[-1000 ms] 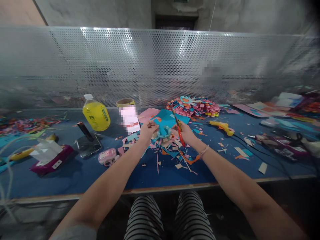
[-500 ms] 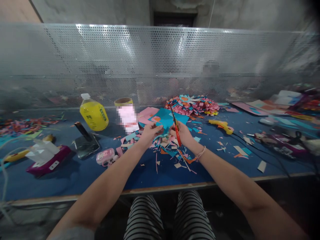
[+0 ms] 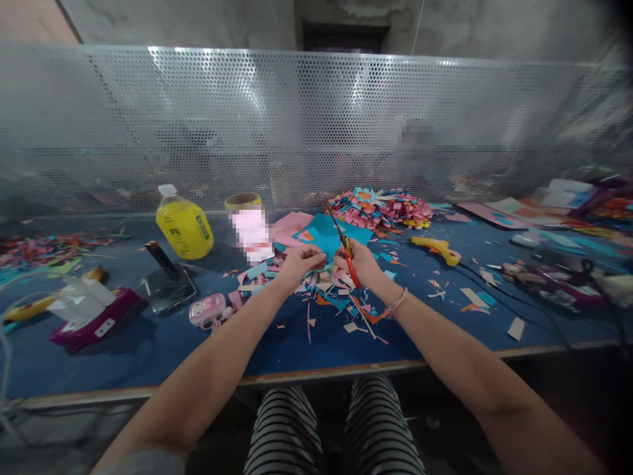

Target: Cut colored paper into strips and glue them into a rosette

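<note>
My right hand (image 3: pixel 364 265) is closed around red-handled scissors (image 3: pixel 351 267), their blades pointing up and away. Its thumb and fingertips come close to those of my left hand (image 3: pixel 301 267). The left fingers are pinched together at the edge of a light-blue paper piece (image 3: pixel 327 265), mostly hidden between the two hands. Just beyond lies a sheet of blue paper (image 3: pixel 349 231), over pink paper (image 3: pixel 293 227). Under and in front of my hands spreads a heap of cut paper scraps (image 3: pixel 333 290) in blue, orange, pink and cream.
A mound of pink, blue and orange paper pieces (image 3: pixel 378 210) stands behind. To the right lies a yellow glue gun (image 3: pixel 438 249) with its cord. On the left are a yellow bottle (image 3: pixel 185 227), a lit phone (image 3: pixel 251 234), a dark phone (image 3: pixel 171 288), a pink case (image 3: pixel 208 310) and a tissue pack (image 3: pixel 93 316).
My two hands have come closer together. The light-blue paper ring seen between them a second ago is now turned and mostly covered by fingers. The scissors stay in my right hand.
</note>
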A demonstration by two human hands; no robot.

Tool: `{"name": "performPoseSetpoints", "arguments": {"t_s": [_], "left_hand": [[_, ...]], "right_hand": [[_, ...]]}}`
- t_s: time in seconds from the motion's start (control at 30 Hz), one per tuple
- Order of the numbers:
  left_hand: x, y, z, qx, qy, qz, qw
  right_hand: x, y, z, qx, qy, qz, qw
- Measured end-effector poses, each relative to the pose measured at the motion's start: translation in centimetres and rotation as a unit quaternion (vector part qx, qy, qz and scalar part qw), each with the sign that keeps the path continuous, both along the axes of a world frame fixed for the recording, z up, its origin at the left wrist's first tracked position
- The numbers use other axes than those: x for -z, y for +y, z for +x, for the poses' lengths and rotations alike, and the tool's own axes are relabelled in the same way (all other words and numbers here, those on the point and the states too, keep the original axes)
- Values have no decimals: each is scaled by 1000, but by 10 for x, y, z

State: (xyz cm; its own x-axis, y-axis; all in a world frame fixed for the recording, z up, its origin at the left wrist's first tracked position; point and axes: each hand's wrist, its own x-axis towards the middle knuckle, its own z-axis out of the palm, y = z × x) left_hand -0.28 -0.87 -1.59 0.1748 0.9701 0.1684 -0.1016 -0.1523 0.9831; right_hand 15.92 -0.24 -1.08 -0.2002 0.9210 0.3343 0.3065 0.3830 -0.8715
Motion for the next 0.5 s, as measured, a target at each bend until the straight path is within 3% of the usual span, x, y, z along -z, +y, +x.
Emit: {"name": "performPoseSetpoints", "arguments": {"t_s": [0.1, 0.2, 0.37, 0.5], "left_hand": [[1, 1, 0, 0, 25, 5, 1000], [0, 1, 1, -38, 12, 13, 999], [-8, 2, 0, -128, -93, 14, 987], [-14, 0, -2, -150, -174, 29, 973]], "right_hand": [[0, 0, 0, 9, -23, 9, 1000], [2, 1, 1, 8, -33, 29, 999], [5, 1, 5, 17, -76, 55, 995], [8, 0, 7, 26, -117, 49, 992]]}}
